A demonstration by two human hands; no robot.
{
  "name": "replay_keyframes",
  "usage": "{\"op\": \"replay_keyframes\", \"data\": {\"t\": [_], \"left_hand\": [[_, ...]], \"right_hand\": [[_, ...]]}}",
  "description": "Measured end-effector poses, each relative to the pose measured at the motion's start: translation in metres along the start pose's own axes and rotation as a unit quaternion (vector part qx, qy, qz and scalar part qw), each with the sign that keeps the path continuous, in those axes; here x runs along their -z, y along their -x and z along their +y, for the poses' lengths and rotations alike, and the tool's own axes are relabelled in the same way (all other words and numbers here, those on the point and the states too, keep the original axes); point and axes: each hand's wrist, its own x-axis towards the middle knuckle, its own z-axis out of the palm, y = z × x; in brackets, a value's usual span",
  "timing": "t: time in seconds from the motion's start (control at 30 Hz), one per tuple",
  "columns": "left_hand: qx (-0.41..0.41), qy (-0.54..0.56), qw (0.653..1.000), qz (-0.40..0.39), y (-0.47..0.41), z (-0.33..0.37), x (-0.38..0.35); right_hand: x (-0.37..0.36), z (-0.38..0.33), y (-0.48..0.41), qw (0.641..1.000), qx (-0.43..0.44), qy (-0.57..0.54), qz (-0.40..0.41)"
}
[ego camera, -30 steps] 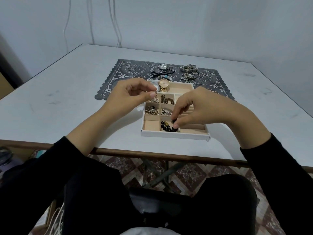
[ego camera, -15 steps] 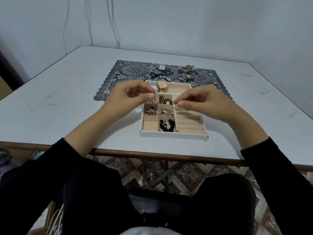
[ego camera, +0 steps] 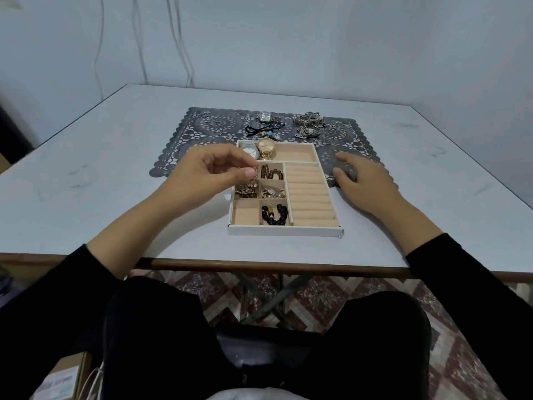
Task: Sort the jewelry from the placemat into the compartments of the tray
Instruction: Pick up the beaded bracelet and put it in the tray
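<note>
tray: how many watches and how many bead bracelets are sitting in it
watches: 2 (white-faced watch, gold watch)
bead bracelets: 2 (brown bead bracelet, black bead bracelet)
total: 4

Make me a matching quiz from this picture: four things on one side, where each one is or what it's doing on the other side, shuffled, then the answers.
1. gold watch
2. black beads
3. silver watch
4. left hand

A. on the placemat, beyond the tray
B. pinching a small silver piece over the tray
C. in the tray's far compartment
D. in the tray's near row

Pairs: 1-C, 2-D, 3-A, 4-B
</note>
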Motion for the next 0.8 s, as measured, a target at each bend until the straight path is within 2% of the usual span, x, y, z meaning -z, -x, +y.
{"op": "replay_keyframes", "data": {"t": [0.2, 0.43, 0.8], "left_hand": [[0.016, -0.034, 0.998, -0.056, 0.009, 0.008, 0.005], [0.039, -0.116, 0.982, -0.145, 0.011, 0.018, 0.012], [-0.003, -0.272, 0.94, -0.207, 0.009, 0.028, 0.008]], "right_hand": [[-0.009, 0.006, -0.002, 0.997, 0.03, 0.041, -0.062], [-0.006, 0.001, 0.001, 0.996, 0.039, 0.048, -0.063], [-0.007, 0.003, 0.001, 0.996, 0.043, 0.043, -0.061]]}}
